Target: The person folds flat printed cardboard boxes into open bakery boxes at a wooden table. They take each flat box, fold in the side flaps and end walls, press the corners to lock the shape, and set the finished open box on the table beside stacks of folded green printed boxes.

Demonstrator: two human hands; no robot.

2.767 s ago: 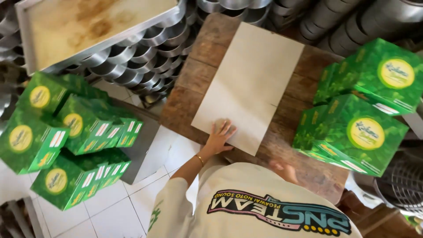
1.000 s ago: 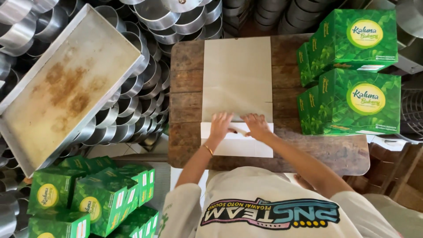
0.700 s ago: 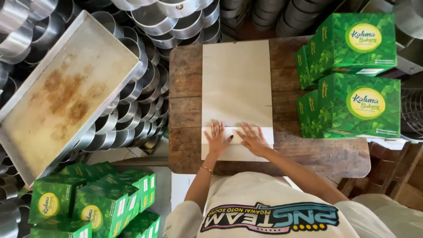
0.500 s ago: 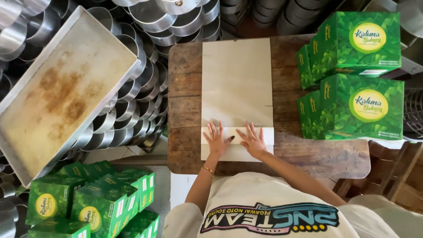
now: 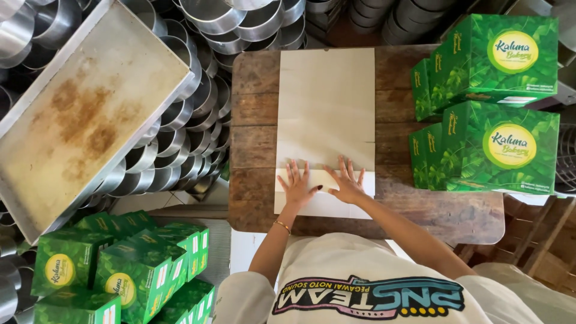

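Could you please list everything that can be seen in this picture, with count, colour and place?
cardboard sheet: one, pale beige with a white folded near flap, flat on the table
wooden table: one, dark brown, centre
green boxes on the right: several, count unclear, green with round yellow labels, stacked at the table's right edge
green boxes at lower left: many, same kind, stacked beside the table
baking tray: one, grey metal with brown stains, upper left, lying on the round tins
round tins: many, silver metal, stacked along the top and left
bracelet: one, gold, left wrist
left hand: flat, fingers spread, on the flap
right hand: flat, fingers spread, on the flap's fold
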